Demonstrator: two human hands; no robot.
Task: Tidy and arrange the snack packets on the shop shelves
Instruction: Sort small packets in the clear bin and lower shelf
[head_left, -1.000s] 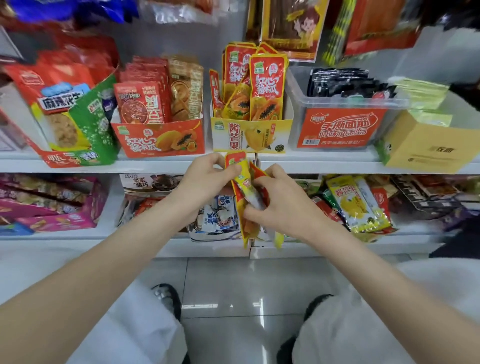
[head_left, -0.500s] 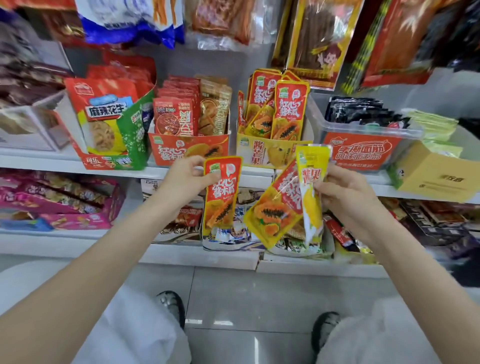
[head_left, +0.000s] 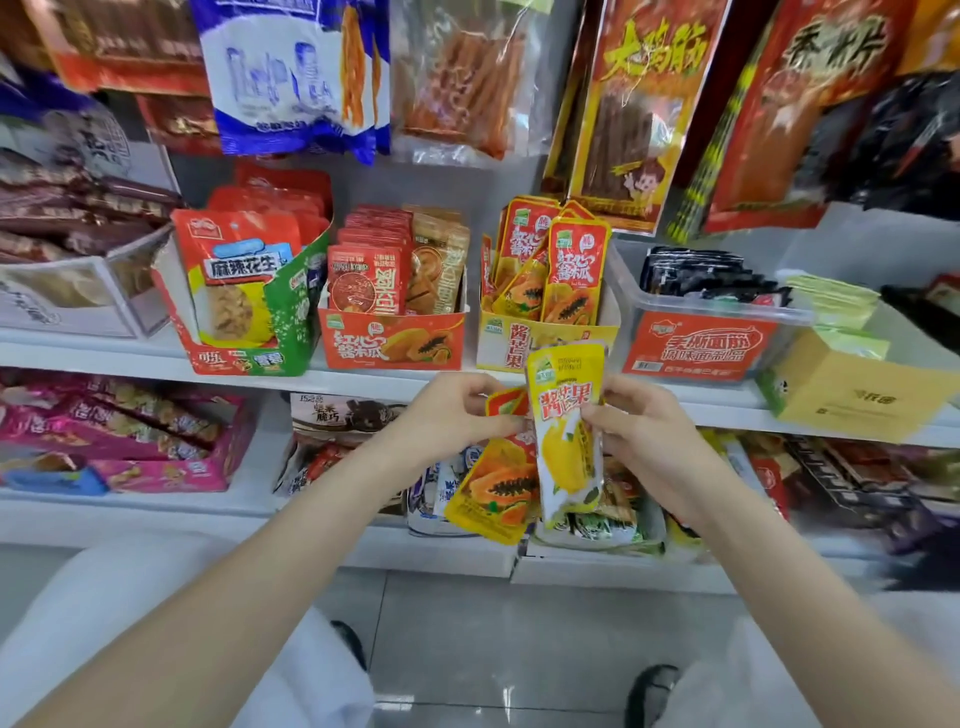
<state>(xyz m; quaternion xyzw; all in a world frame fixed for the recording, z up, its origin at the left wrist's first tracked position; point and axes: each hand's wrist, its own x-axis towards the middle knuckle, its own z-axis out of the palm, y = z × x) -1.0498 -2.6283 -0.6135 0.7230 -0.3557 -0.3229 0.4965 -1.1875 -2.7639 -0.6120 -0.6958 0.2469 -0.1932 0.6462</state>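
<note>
Two shelves carry the stock, and the upper shelf (head_left: 363, 382) holds the display boxes along its front edge, each box facing out so a shopper can read it. Largest there is the clear tub (head_left: 701, 338) of dark packets toward the right end, then the green and red peanut box (head_left: 249, 332) toward the left, then the orange papaya box (head_left: 392, 340) and the yellow mango box (head_left: 504, 343) side by side at the middle. The orange box holds red and brown packets instead of papaya, while red papaya packets (head_left: 574, 275) stand upright in the mango box, so the sorts look mixed. Just below the front edge, in front of the lower shelf (head_left: 249, 506), both hands are together on a small fan of packets. The left hand (head_left: 457, 415) pinches the upper edge of a papaya packet (head_left: 498, 486), which hangs tilted behind and to the left. The right hand (head_left: 641, 434) grips the yellow mango packet (head_left: 569, 431) by its side, upright with the label facing the camera, probably to read the sort and separate it from the papaya. By its label, the mango packet most likely belongs in the yellow box directly above it.
</note>
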